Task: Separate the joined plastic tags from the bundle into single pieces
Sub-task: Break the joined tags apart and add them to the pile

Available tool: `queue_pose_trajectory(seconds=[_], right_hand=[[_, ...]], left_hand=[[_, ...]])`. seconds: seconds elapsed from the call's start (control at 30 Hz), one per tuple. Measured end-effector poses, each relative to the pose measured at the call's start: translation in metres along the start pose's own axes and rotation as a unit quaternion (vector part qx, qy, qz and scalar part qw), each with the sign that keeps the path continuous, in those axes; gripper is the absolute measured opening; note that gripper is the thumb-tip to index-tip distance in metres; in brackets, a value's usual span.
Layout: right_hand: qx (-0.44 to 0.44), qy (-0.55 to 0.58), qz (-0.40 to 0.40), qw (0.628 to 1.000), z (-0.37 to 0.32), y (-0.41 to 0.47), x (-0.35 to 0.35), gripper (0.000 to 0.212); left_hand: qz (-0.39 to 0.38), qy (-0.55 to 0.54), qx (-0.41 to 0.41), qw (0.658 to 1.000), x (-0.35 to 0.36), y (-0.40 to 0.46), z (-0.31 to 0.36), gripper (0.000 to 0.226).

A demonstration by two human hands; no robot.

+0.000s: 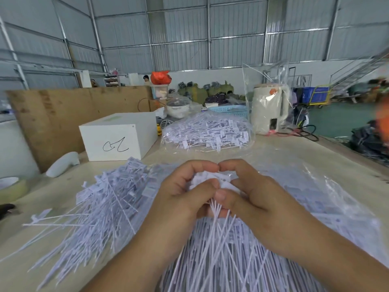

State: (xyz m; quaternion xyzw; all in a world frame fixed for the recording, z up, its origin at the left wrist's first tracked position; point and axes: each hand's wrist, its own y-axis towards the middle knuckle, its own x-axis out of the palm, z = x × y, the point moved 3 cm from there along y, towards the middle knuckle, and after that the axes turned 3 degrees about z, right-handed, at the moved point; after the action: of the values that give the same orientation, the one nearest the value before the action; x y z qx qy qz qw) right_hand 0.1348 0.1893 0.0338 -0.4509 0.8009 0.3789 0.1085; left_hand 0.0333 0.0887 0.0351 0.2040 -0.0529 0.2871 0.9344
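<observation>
Across the pale surface (284,148), left hand (185,186) and right hand (248,192) pinch one tag bundle (210,180); twisting gently near the joint should snap pieces cleanly.

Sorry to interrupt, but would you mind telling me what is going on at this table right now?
A person is separating joined plastic tags. Both hands hold one small bundle of tags above the table: the left hand and right hand pinch its label ends, with the thin stems fanning down toward the person. A loose pile of tags lies to the left, and a clear bag of tags sits farther back beside a white box.
</observation>
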Motion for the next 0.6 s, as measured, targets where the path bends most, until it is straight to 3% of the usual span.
queue_pose_trajectory(seconds=[0.2,0.43,0.5,0.6], right_hand=[[0.017,-0.092,-0.05,0.994,0.0,-0.002,0.001,0.034],[0.027,-0.163,-0.047,0.985,0.001,-0.001,-0.004,0.052],[0.069,-0.103,-0.044,0.991,0.003,0.0,-0.011,0.041],[0.099,-0.035,-0.055,0.993,0.007,0.003,-0.017,0.032]], left_hand=[[-0.031,0.006,-0.047,0.998,0.0,0.001,-0.003,0.02],[0.043,0.051,-0.002,0.998,-0.006,0.003,0.005,0.024],[0.073,0.042,0.008,0.996,-0.014,0.007,0.01,0.025],[0.056,0.055,-0.02,0.997,-0.018,0.01,0.007,0.025]])
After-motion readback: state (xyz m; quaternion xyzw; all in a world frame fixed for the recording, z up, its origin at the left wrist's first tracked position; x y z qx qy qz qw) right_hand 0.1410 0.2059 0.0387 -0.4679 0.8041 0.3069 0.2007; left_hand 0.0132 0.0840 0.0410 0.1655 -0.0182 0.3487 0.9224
